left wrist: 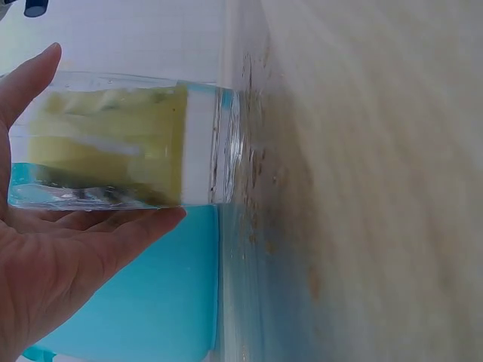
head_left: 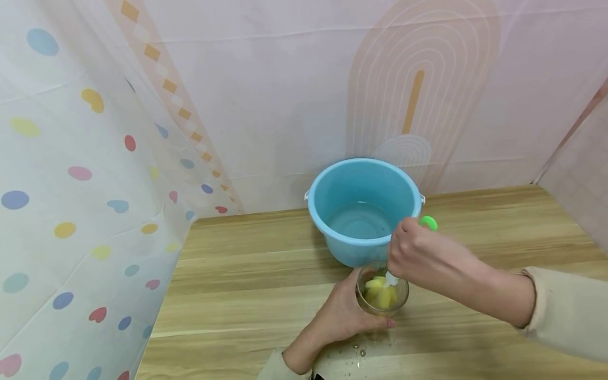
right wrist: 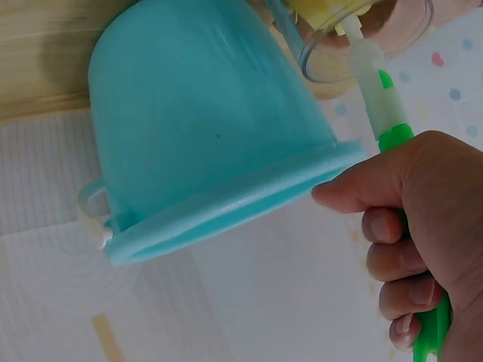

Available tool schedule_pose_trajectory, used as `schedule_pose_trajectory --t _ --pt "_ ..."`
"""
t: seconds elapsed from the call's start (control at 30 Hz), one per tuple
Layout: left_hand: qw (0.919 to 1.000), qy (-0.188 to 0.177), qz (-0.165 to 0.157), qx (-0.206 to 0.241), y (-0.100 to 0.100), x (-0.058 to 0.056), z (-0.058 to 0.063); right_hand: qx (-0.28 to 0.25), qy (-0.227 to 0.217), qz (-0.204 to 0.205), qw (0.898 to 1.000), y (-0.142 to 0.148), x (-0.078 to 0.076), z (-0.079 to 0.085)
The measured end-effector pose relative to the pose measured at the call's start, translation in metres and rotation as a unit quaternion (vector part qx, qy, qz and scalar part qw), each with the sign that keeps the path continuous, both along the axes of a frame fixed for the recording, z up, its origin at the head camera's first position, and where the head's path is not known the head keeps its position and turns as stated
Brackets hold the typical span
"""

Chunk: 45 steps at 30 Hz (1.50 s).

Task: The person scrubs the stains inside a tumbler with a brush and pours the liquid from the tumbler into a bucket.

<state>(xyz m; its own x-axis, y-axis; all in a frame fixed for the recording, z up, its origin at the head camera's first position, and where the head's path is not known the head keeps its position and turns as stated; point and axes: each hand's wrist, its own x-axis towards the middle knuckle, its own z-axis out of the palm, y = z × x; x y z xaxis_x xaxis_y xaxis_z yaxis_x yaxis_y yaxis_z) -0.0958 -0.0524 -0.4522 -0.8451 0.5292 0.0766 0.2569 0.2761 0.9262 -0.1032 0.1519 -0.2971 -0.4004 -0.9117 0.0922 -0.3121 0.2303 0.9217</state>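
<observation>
Glass (head_left: 382,291) stands on table (head_left: 247,295), just before blue bucket (head_left: 363,208); left hand (head_left: 339,314) wraps its side. Right hand (head_left: 418,253) fists green-handled brush (right wrist: 389,124), yellow sponge head (left wrist: 113,143) inside. Judgement: brace low, twist brush, keep glass planted.

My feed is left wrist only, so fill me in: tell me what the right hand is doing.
Observer: The right hand holds a green-handled brush, its head down in the glass.
Operator: Report the bucket's contents.
Observer: The bucket holds shallow water.
Operator: Check the table by the glass.
Observer: Droplets lie on the table, on the person's side of the glass.
</observation>
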Motion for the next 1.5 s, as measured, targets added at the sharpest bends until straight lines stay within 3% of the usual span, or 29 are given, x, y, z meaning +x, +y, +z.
schedule_pose_trajectory --t 0.2,0.4,0.9,1.5 --pt "0.9998 0.004 -0.01 0.014 0.0 0.0 -0.001 0.032 0.01 -0.001 0.999 -0.01 0.003 -0.009" --pt "0.9997 0.004 -0.015 0.022 0.0 0.0 -0.002 0.051 0.018 0.004 0.999 -0.019 0.002 -0.007" --pt "0.9996 0.015 -0.018 0.015 -0.001 -0.002 -0.002 0.074 -0.017 -0.054 0.996 -0.022 -0.005 -0.003" --pt "0.9999 0.011 -0.009 -0.005 0.0 -0.002 0.0 0.056 -0.019 -0.053 0.997 -0.007 0.005 -0.006"
